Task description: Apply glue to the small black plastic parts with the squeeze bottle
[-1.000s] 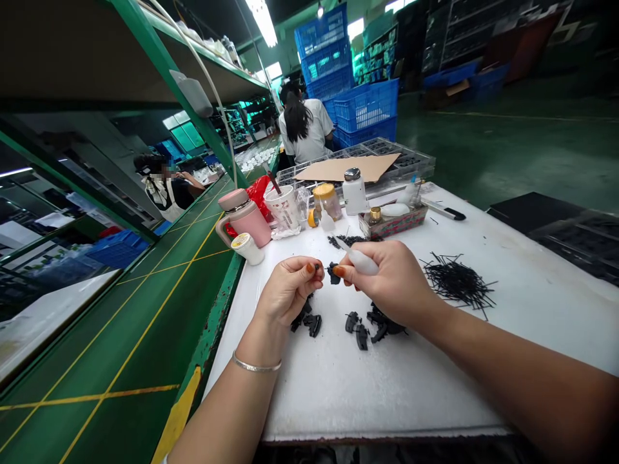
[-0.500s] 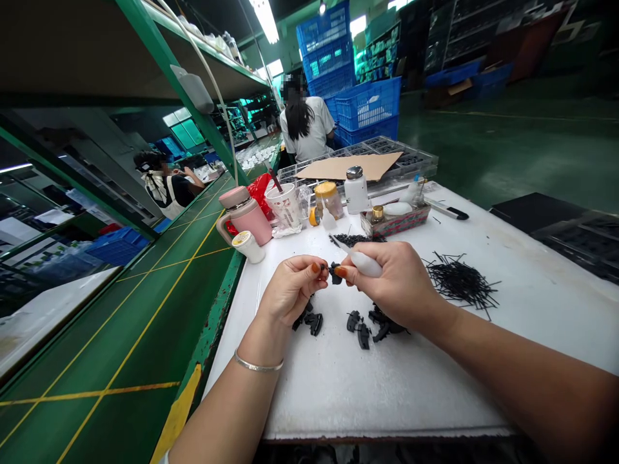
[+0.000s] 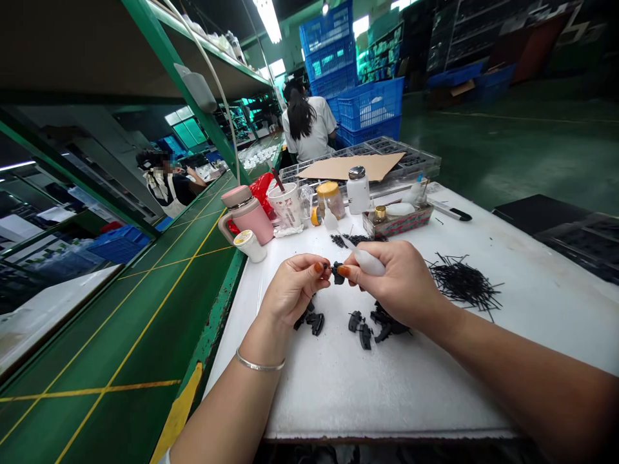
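Observation:
My left hand (image 3: pixel 291 291) is closed in a pinch on a tiny black piece at its fingertips, above the white table (image 3: pixel 367 386). My right hand (image 3: pixel 394 281) pinches a small black plastic part (image 3: pixel 338 272) and also holds a white pen-like tool (image 3: pixel 368 261) across its fingers. The two pinches meet at the part. Several more black plastic parts (image 3: pixel 367 325) lie on the table just below both hands. A pile of thin black pins (image 3: pixel 461 283) lies to the right of my right hand.
At the table's far edge stand a pink mug (image 3: pixel 246 216), a white cup (image 3: pixel 286 206), jars, a white bottle (image 3: pixel 358 190) and a small tray (image 3: pixel 397 222). A green conveyor (image 3: pixel 145 309) runs on the left. Two people work further back, near blue crates (image 3: pixel 370 103).
My hands came together: the left pinch has closed the gap to the black part held by the right hand. The view has shifted slightly.

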